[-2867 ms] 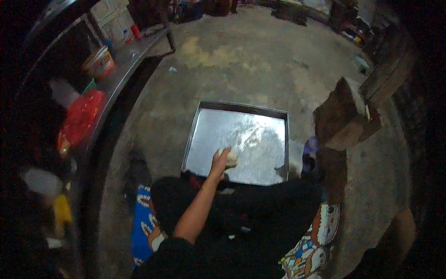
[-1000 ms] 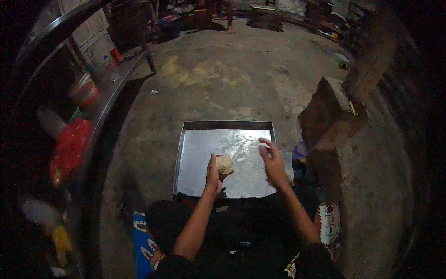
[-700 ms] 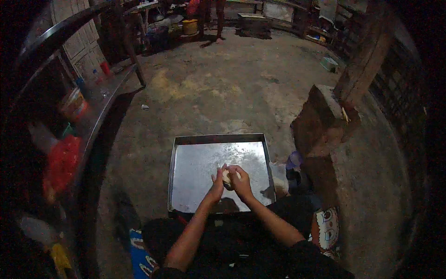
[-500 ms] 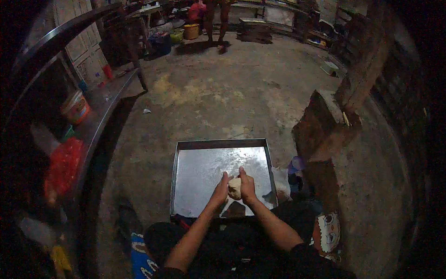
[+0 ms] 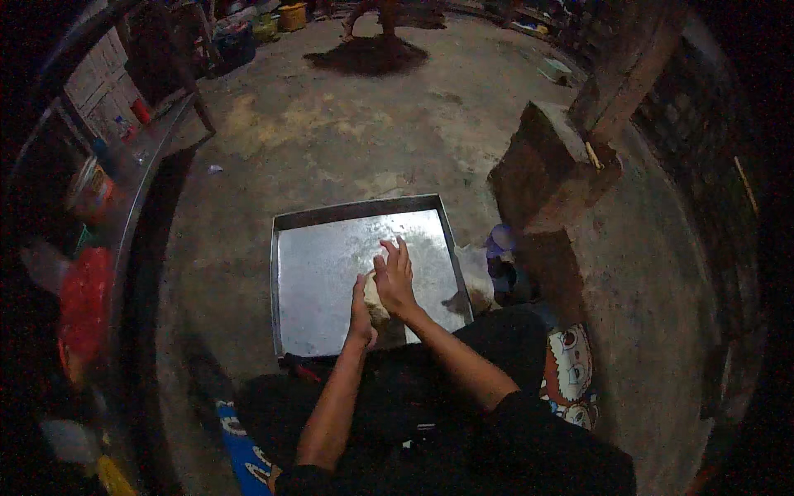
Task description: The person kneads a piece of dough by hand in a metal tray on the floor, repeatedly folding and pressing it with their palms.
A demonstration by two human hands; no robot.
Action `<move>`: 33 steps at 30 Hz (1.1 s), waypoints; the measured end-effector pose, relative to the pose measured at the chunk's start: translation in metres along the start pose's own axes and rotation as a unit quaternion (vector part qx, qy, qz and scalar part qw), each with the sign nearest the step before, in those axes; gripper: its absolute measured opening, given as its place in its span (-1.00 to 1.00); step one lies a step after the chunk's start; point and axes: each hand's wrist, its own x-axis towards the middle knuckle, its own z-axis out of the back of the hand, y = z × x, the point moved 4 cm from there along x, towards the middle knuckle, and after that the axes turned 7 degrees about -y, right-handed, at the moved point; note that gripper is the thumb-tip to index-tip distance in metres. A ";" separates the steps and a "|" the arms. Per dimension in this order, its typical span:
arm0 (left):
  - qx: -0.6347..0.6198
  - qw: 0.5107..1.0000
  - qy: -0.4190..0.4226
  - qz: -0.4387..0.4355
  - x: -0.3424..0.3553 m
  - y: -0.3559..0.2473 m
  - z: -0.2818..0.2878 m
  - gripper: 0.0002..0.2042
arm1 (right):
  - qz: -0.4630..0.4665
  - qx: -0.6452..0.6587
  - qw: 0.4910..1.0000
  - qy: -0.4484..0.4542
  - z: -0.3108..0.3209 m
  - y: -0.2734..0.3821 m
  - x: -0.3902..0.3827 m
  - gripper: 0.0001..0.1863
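Note:
A pale lump of dough (image 5: 371,291) is between my two palms, above a shallow square metal tray (image 5: 318,285) at my lap. My left hand (image 5: 361,314) stands on edge along the dough's left side, its fingers pointing up and away. From the right, my right hand (image 5: 394,285) presses its palm against the lump, fingers stretched out and slightly apart. Both hands hold the dough together, and my right hand hides part of it. The tray's shiny bottom carries smears and the shadow of my arms.
Just right of the tray lies a whitish bag (image 5: 473,269), with a purple-topped object (image 5: 499,240) beside it. A blocky post base (image 5: 546,169) rises farther right. Along the left runs a metal-edged bench (image 5: 153,157) with a red bag (image 5: 84,289). A person's legs (image 5: 387,18) show at the far end.
The view has tipped down, so the tray sits higher and further left. My right hand has turned from gripping the dough's side to lying flatter over it, fingers extended.

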 end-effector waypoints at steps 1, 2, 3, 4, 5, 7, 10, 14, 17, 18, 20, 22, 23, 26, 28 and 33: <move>0.007 0.999 -0.020 -0.035 0.017 0.006 0.016 -0.43 | -0.009 0.008 1.000 0.016 0.002 0.011 0.003 -0.47; 0.012 0.997 -0.034 -0.061 0.025 0.011 0.023 -0.47 | -0.013 0.065 0.998 0.012 -0.002 0.010 0.000 -0.47; 0.011 0.999 -0.031 -0.033 0.027 0.009 0.020 -0.51 | -0.017 0.120 0.993 0.006 -0.009 0.005 -0.002 -0.47; 0.008 1.000 -0.025 -0.001 0.025 0.003 0.012 -0.54 | -0.022 0.170 0.985 -0.002 -0.010 -0.002 -0.005 -0.46; 0.006 0.999 -0.032 0.026 0.019 -0.004 0.011 -0.58 | -0.044 0.237 0.970 0.023 -0.013 -0.003 -0.005 -0.44; 0.014 0.998 -0.061 0.015 0.008 -0.025 0.003 -0.62 | -0.142 0.398 0.905 0.045 -0.016 0.005 -0.009 -0.40; -0.056 0.995 -0.061 0.052 0.006 -0.034 0.005 -0.58 | -0.249 0.575 0.775 0.081 -0.013 0.013 -0.008 -0.22; -0.073 0.991 -0.112 0.023 -0.008 -0.053 0.008 -0.53 | -0.300 0.692 0.647 0.107 0.008 0.028 -0.011 -0.15; -0.033 0.989 -0.129 -0.061 0.003 -0.056 0.017 -0.39 | -0.259 0.640 0.710 0.137 0.010 0.039 -0.020 -0.16; 0.005 0.984 -0.128 -0.121 0.005 -0.056 0.016 -0.36 | -0.235 0.607 0.745 0.149 0.006 0.043 -0.022 -0.16; 0.089 0.966 -0.085 -0.226 0.012 -0.047 0.014 -0.21 | -0.132 0.471 0.869 0.079 0.003 0.045 -0.025 -0.33; 0.008 0.988 -0.023 -0.153 -0.011 -0.044 -0.012 -0.20 | -0.085 0.360 0.928 0.030 0.001 0.036 -0.027 -0.41; -0.034 0.992 0.007 -0.120 -0.020 -0.045 -0.021 -0.18 | -0.085 0.327 0.941 0.024 0.002 0.030 -0.022 -0.40; -0.015 0.988 0.123 -0.088 -0.021 -0.025 -0.024 -0.18 | -0.190 0.303 0.933 0.023 0.009 0.012 -0.004 -0.36; 0.017 0.991 0.114 -0.063 -0.013 -0.017 -0.026 -0.23 | -0.259 0.279 0.924 0.030 0.021 0.003 0.005 -0.31; 0.338 0.925 -0.028 -0.172 0.004 0.001 -0.005 -0.33 | -0.208 0.219 0.953 0.033 0.016 -0.016 0.006 -0.38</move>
